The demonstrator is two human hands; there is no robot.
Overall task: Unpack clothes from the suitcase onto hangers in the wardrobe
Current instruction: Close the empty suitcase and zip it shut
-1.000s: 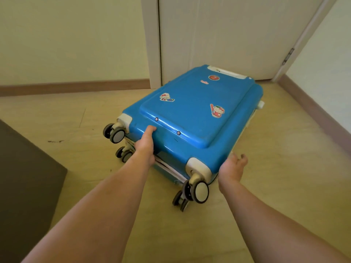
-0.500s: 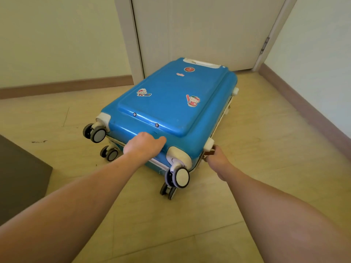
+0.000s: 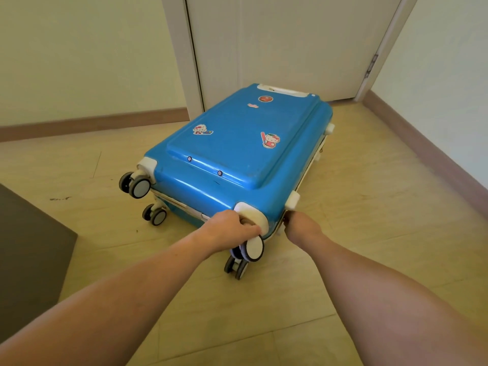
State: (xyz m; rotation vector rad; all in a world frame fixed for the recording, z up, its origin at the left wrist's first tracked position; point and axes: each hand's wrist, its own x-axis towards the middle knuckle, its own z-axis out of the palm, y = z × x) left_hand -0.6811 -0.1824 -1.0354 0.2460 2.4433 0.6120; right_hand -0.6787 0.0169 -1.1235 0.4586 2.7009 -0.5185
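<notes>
Blue suitcase (image 3: pixel 237 151), floor, lid closed, nothing unpacked: left hand (image 3: pixel 229 229) curled on wheel corner at 6 o'clock; right hand (image 3: pixel 303 227) pinching seam at 5, all unpacking remaining.

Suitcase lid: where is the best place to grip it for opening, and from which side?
Grip the lid edge along the seam near the white latch, coming from the right long side. The suitcase lies flat and shut, and the right hand is already there; the left hand steadies the wheel corner.

bright, soft — edges perhaps warped
</notes>
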